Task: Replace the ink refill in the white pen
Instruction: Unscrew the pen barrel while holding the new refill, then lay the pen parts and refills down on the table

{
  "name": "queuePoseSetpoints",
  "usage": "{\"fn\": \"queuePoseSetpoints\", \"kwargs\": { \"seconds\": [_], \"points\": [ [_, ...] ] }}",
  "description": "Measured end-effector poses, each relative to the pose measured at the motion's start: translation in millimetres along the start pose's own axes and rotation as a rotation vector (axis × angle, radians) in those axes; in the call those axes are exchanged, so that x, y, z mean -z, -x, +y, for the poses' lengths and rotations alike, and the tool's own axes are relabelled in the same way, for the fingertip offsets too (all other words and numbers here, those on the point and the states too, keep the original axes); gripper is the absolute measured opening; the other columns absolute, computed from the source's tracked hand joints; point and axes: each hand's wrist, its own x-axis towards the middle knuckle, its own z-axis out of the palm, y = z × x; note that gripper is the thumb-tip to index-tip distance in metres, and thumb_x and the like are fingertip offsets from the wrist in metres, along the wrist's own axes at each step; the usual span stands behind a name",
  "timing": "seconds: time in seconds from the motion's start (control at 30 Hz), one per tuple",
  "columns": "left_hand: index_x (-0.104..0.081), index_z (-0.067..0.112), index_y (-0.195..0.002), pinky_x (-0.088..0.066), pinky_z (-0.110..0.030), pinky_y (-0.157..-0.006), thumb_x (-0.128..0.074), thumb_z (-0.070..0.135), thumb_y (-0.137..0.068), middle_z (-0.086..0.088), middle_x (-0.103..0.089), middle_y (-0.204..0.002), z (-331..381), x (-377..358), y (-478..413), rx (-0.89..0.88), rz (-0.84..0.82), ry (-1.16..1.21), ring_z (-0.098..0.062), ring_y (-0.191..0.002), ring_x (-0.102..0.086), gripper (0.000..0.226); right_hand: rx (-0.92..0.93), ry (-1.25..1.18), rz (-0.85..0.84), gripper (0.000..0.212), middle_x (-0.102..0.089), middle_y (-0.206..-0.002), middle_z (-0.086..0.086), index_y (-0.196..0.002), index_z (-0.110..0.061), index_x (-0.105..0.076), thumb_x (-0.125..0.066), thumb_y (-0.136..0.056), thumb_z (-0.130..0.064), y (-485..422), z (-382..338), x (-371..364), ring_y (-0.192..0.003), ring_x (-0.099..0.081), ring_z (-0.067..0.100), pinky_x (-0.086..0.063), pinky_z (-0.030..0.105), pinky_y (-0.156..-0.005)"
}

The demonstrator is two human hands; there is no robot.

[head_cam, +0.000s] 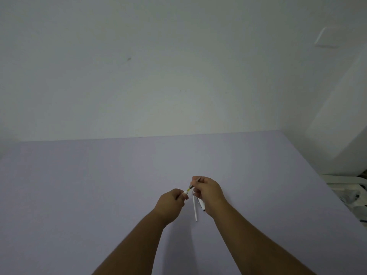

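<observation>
My left hand is closed around the white pen barrel, whose open end points up and to the right. My right hand pinches a thin ink refill with a dark section; the refill's lower end sits in the barrel's mouth. Both hands hover just above a lavender table. On the table below the hands lies a thin white refill with a dark tip. Beside it, partly under my right hand, lies a white pen part with a dark end.
A pale wall rises behind the table's far edge. To the right, past the table's edge, stands white furniture with some clutter on it.
</observation>
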Motion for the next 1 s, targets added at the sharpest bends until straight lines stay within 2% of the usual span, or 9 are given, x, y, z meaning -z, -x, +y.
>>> {"fn": "queuePoseSetpoints", "kwargs": {
  "seconds": [0.07,0.2,0.3,0.37,0.47,0.57,0.7,0.87,1.0],
  "points": [
    [-0.061,0.017,-0.111,-0.040,-0.017,-0.060,-0.039,0.029,-0.099,0.000,-0.059,-0.085,0.3,1.1,-0.2,0.006,-0.001,0.031,-0.012,-0.073,-0.050,0.028,0.016,-0.036,0.032,0.016,-0.063,-0.074,0.006,-0.099,-0.008,-0.067,-0.060,-0.086,-0.002,-3.4,-4.3,1.9,-0.061,-0.050,0.014,-0.049,0.025,-0.063],
    [-0.054,0.035,-0.111,-0.040,-0.016,-0.056,-0.036,0.028,-0.100,-0.001,-0.056,-0.081,2.4,2.5,0.1,-0.002,-0.039,0.110,-0.010,-0.064,-0.045,0.022,0.039,0.029,0.042,0.022,-0.063,-0.082,0.006,-0.105,-0.013,-0.064,-0.063,-0.084,-0.004,-6.3,-6.0,2.9,-0.068,-0.054,0.015,-0.052,0.028,-0.070],
    [-0.054,0.035,-0.107,-0.039,-0.017,-0.055,-0.035,0.028,-0.101,-0.002,-0.054,-0.079,1.6,1.3,-2.1,-0.004,-0.048,0.125,-0.011,-0.061,-0.042,0.022,0.050,0.031,0.085,0.022,-0.062,-0.083,0.005,-0.104,-0.014,-0.063,-0.066,-0.083,-0.008,-12.2,-6.7,1.1,-0.070,-0.056,0.016,-0.053,0.032,-0.074],
    [-0.056,0.033,-0.108,-0.038,-0.017,-0.053,-0.035,0.029,-0.101,-0.002,-0.053,-0.079,-0.8,1.2,-3.7,0.004,-0.052,0.132,-0.011,-0.059,-0.040,0.023,0.074,0.020,0.174,0.022,-0.064,-0.085,0.006,-0.103,-0.013,-0.062,-0.067,-0.082,-0.012,-20.6,-8.4,3.1,-0.071,-0.058,0.016,-0.053,0.035,-0.079],
    [-0.055,0.035,-0.105,-0.038,-0.017,-0.053,-0.035,0.029,-0.101,-0.002,-0.052,-0.078,-7.6,0.5,-7.6,0.020,-0.056,0.147,-0.011,-0.059,-0.041,0.021,0.118,-0.038,0.283,0.022,-0.066,-0.091,0.009,-0.104,-0.006,-0.062,-0.065,-0.083,-0.011,-36.8,-7.9,15.3,-0.076,-0.060,0.017,-0.053,0.031,-0.078],
    [-0.053,0.035,-0.105,-0.038,-0.017,-0.054,-0.034,0.028,-0.101,-0.001,-0.051,-0.076,-14.6,-1.6,-10.6,0.044,-0.056,0.161,-0.010,-0.060,-0.041,0.021,0.094,0.293,0.254,0.023,-0.068,-0.085,0.009,-0.105,-0.005,-0.065,-0.061,-0.083,-0.011,-45.8,5.1,31.1,-0.075,-0.061,0.020,-0.051,0.034,-0.076],
    [-0.054,0.034,-0.105,-0.037,-0.016,-0.050,-0.035,0.026,-0.101,-0.001,-0.052,-0.077,-25.1,-7.1,-17.4,0.081,-0.067,0.162,-0.009,-0.056,-0.040,0.022,0.101,0.843,0.123,0.025,-0.069,-0.112,0.013,-0.110,-0.007,-0.067,-0.056,-0.088,-0.011,-51.3,38.9,41.7,-0.106,-0.062,0.028,-0.045,0.028,-0.088],
    [-0.054,0.036,-0.103,-0.038,-0.016,-0.052,-0.035,0.027,-0.100,0.000,-0.053,-0.077,-35.9,-12.7,-26.4,0.106,-0.078,0.157,-0.010,-0.057,-0.041,0.021,0.115,0.941,0.166,0.018,-0.070,-0.106,0.015,-0.099,-0.004,-0.068,-0.055,-0.088,-0.010,-55.9,55.7,43.7,-0.100,-0.063,0.029,-0.048,0.030,-0.082],
    [-0.055,0.036,-0.103,-0.038,-0.016,-0.052,-0.035,0.027,-0.100,-0.001,-0.053,-0.077,-40.6,-14.0,-28.8,0.111,-0.079,0.151,-0.010,-0.057,-0.040,0.022,0.132,0.960,0.162,0.019,-0.069,-0.106,0.015,-0.100,-0.005,-0.069,-0.058,-0.088,-0.014,-57.9,57.0,42.2,-0.099,-0.063,0.028,-0.047,0.028,-0.081]
  ]
}}
